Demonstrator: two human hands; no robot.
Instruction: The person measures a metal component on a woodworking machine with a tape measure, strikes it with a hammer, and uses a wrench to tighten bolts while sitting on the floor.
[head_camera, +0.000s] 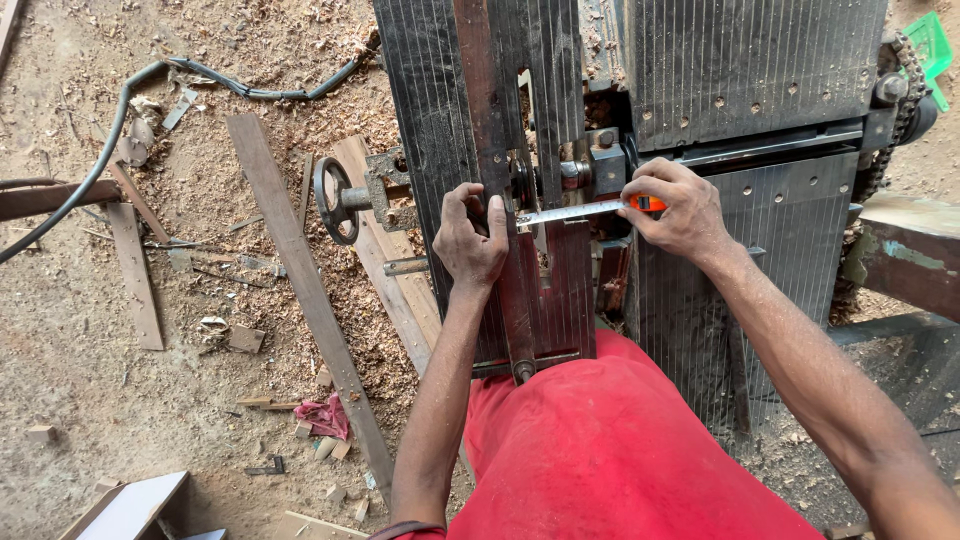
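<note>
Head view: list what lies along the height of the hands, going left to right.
Black hose → long wooden plank → black handwheel → left hand → steel tape blade → right hand, holding the orange tape case → ribbed machine table → drive chain.

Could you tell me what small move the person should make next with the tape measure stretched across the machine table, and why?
Probably steady the tape and level it. The left hand pins the blade's end of the tape measure against the reddish fence bar, while the right hand holds the orange case, but the blade slopes slightly, so a reading could be off.
</note>
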